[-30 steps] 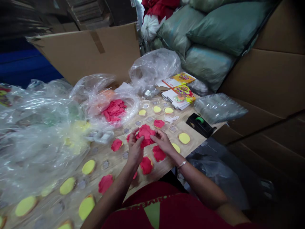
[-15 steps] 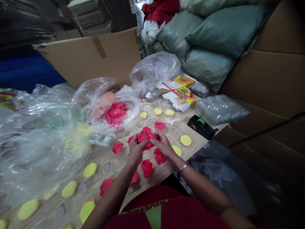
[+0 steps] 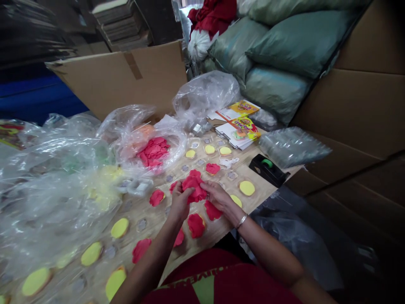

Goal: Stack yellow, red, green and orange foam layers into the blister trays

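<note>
Both hands hold a small stack of red wavy-edged soft pieces [image 3: 193, 185] above the worktable [image 3: 218, 230]. My left hand [image 3: 179, 203] grips the stack from the left with curled fingers. From the right, my right hand [image 3: 215, 195] pinches the same pieces; a metal bracelet sits on its wrist. Under and around the hands, rows of clear blister cavities hold yellow discs [image 3: 247, 188] and red pieces [image 3: 196, 224]. An open clear bag [image 3: 172, 145] with more red pieces [image 3: 153, 150] lies just beyond the hands.
Large crumpled clear bags [image 3: 53, 190] cover the table's left side. A black tape dispenser [image 3: 267, 169], a stack of clear trays [image 3: 292, 145] and printed cards [image 3: 242, 128] lie at the right. Cardboard boxes [image 3: 123, 76] and green sacks [image 3: 278, 46] stand behind.
The hands have kept working the red stack, which sits slightly lower and more bunched between the fingers. The view has shifted a little; nothing else on the table has moved.
</note>
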Demonstrator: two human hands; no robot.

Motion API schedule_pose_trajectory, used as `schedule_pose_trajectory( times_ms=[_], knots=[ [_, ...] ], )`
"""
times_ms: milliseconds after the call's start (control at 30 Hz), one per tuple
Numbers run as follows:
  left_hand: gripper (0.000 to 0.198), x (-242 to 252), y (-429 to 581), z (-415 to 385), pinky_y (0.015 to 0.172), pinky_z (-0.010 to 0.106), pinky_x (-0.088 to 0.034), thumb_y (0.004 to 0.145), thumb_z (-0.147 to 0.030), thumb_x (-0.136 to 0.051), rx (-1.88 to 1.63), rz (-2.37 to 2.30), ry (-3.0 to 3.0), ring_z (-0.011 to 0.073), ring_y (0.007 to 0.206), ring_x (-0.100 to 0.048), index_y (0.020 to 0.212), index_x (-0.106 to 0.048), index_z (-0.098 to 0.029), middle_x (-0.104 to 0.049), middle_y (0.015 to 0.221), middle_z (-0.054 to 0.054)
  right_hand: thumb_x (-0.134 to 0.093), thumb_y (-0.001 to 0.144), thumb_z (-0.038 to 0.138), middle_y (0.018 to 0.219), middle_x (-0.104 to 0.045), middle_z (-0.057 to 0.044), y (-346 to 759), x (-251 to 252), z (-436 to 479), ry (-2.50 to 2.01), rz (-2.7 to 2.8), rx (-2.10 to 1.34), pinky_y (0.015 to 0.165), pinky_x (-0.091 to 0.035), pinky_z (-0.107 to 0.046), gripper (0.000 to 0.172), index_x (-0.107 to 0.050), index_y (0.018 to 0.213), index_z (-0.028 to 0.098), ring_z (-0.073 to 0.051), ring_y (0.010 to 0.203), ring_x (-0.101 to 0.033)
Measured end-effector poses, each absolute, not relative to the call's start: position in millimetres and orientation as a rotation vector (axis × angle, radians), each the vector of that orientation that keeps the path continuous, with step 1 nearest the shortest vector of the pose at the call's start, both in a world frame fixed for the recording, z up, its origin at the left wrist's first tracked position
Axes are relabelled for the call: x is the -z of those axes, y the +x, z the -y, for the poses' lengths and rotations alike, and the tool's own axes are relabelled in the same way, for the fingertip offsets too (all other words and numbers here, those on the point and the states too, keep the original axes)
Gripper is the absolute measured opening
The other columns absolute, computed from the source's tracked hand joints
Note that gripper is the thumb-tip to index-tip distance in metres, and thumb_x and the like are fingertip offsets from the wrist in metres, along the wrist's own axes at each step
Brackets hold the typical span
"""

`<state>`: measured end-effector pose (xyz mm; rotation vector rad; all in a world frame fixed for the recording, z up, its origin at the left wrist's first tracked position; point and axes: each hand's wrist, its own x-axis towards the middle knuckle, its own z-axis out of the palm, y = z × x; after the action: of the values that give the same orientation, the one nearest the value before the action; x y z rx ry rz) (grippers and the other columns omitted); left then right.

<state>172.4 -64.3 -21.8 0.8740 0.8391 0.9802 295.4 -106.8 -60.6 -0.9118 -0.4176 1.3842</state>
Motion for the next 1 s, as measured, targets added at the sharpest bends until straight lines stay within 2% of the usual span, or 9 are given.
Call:
schedule_pose_trajectory(
  times_ms=[167, 300, 400, 533, 633, 733, 800, 900, 1000],
  knots=[
    [0.030, 21.6, 170.7, 65.3, 0.051, 0.021, -0.045, 0.055, -0.015, -0.073, -0.935, -0.877, 0.960, 0.0095, 0.051, -0.054, 0.079, -0.056, -0.018, -0.061, 0.065, -0.004, -0.085, 0.053, 0.036, 0.069, -0.064, 0.003, 298.6, 63.0, 101.5, -1.064, 0.418, -1.055, 0.059, -0.046, -0.023, 0.038, -0.062, 0.076, 0.018, -0.011, 0.061, -0.056],
    [0.027, 17.1, 170.2, 64.5, 0.053, 0.019, -0.045, 0.055, -0.014, -0.071, -0.934, -0.830, 0.837, 0.0079, 0.052, -0.054, 0.076, -0.055, -0.017, -0.060, 0.064, -0.005, -0.085, 0.054, 0.036, 0.073, -0.065, 0.002, 299.9, 59.5, 100.1, -0.941, 0.321, -1.218, 0.063, -0.048, -0.025, 0.042, -0.060, 0.082, 0.019, -0.012, 0.063, -0.059],
    [0.029, 16.9, 170.0, 63.5, 0.053, 0.019, -0.045, 0.054, -0.012, -0.071, -0.934, -0.814, 0.826, 0.0081, 0.052, -0.055, 0.079, -0.056, -0.017, -0.061, 0.065, -0.005, -0.082, 0.060, 0.037, 0.081, -0.067, 0.000, 301.8, 56.9, 104.1, -0.961, 0.529, -1.243, 0.067, -0.049, -0.027, 0.040, -0.063, 0.090, 0.018, -0.014, 0.069, -0.061],
    [0.027, 20.1, 171.0, 59.9, 0.052, 0.018, -0.047, 0.052, -0.007, -0.069, -0.903, -0.839, 0.712, 0.0081, 0.052, -0.056, 0.074, -0.057, -0.016, -0.062, 0.063, -0.004, -0.074, 0.070, 0.036, 0.069, -0.061, 0.001, 314.3, 57.1, 107.6, -1.286, 0.845, -0.861, 0.063, -0.043, -0.025, 0.022, -0.063, 0.073, 0.017, -0.013, 0.065, -0.054],
    [0.016, 20.5, 170.0, 54.2, 0.051, 0.019, -0.048, 0.054, -0.004, -0.060, -0.820, -0.947, 0.497, 0.0095, 0.052, -0.058, 0.065, -0.055, -0.014, -0.062, 0.060, -0.002, -0.070, 0.073, 0.036, 0.065, -0.058, 0.001, 327.9, 56.5, 106.9, -1.351, 0.834, -0.667, 0.061, -0.041, -0.025, 0.021, -0.060, 0.068, 0.018, -0.013, 0.063, -0.051],
    [0.009, 19.1, 165.6, 48.6, 0.051, 0.022, -0.051, 0.061, -0.007, -0.058, -0.772, -0.981, 0.355, 0.0125, 0.053, -0.060, 0.067, -0.058, -0.014, -0.063, 0.061, 0.001, -0.074, 0.067, 0.042, 0.068, -0.059, 0.001, 336.4, 51.4, 107.2, -1.208, 0.615, -0.901, 0.060, -0.044, -0.025, 0.028, -0.060, 0.074, 0.019, -0.013, 0.061, -0.051],
    [0.005, 17.9, 162.5, 47.6, 0.048, 0.023, -0.050, 0.068, -0.017, -0.063, -0.762, -0.945, 0.367, 0.0130, 0.051, -0.059, 0.069, -0.059, -0.014, -0.063, 0.060, 0.001, -0.080, 0.060, 0.043, 0.071, -0.062, 0.001, 336.2, 45.7, 109.4, -1.089, 0.480, -1.136, 0.059, -0.045, -0.026, 0.036, -0.061, 0.078, 0.019, -0.012, 0.060, -0.053],
    [0.021, 16.5, 162.3, 52.7, 0.049, 0.022, -0.048, 0.067, -0.028, -0.075, -0.658, -0.860, 0.586, 0.0119, 0.052, -0.059, 0.076, -0.065, -0.013, -0.066, 0.066, 0.002, -0.083, 0.058, 0.040, 0.073, -0.064, 0.001, 327.2, 37.5, 114.5, -0.983, 0.503, -1.317, 0.061, -0.046, -0.025, 0.037, -0.062, 0.079, 0.018, -0.012, 0.061, -0.056],
    [0.033, 16.3, 168.6, 61.6, 0.060, 0.023, -0.050, 0.059, -0.024, -0.083, -0.569, -0.781, 0.861, 0.0136, 0.064, -0.064, 0.087, -0.070, -0.013, -0.070, 0.075, 0.004, -0.082, 0.061, 0.035, 0.073, -0.063, 0.002, 316.3, 34.1, 118.5, -1.022, 0.653, -1.254, 0.061, -0.044, -0.023, 0.030, -0.064, 0.078, 0.017, -0.010, 0.063, -0.056]
  ],
)
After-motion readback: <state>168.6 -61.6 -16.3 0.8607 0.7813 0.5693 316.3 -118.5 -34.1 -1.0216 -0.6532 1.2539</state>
